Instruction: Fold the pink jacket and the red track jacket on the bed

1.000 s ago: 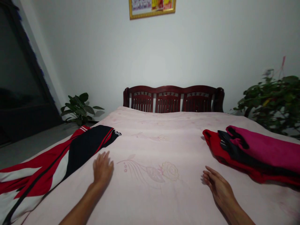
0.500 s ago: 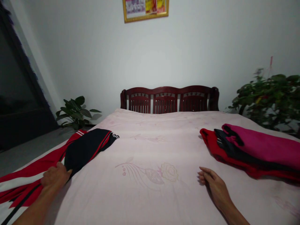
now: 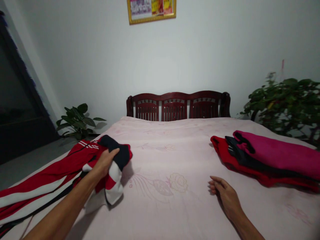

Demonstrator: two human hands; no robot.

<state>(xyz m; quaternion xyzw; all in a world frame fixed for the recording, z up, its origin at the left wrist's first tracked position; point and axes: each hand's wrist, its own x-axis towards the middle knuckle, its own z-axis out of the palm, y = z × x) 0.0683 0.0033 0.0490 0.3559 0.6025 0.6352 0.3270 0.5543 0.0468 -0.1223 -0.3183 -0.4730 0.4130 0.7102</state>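
Note:
Gripped in my left hand [image 3: 106, 161] is a bunched part of a red, white and navy garment [image 3: 121, 155], lifted a little off the bed on the left side. White stripes run across its red parts; whether it is one piece with the long red cloth [image 3: 50, 170] beneath my forearm I cannot tell. My right hand [image 3: 225, 195] rests over the sheet, empty, with its fingers loosely bent and thumb side up. To its right lies a stack of folded clothes: a red one [image 3: 222, 156], a dark one [image 3: 246, 159] and a magenta one [image 3: 280, 150] on top.
A pale pink flowered sheet [image 3: 160, 213] covers the bed. Behind it stands a dark red wooden backrest [image 3: 175, 105] against the wall. Leafy plants stand at the left [image 3: 77, 121] and right [image 3: 287, 106]. A gold-framed picture [image 3: 152, 20] hangs above.
My left hand has moved right and forward, pulling the garment up and bunching its navy end. My right hand has hardly moved, and the view has shifted slightly.

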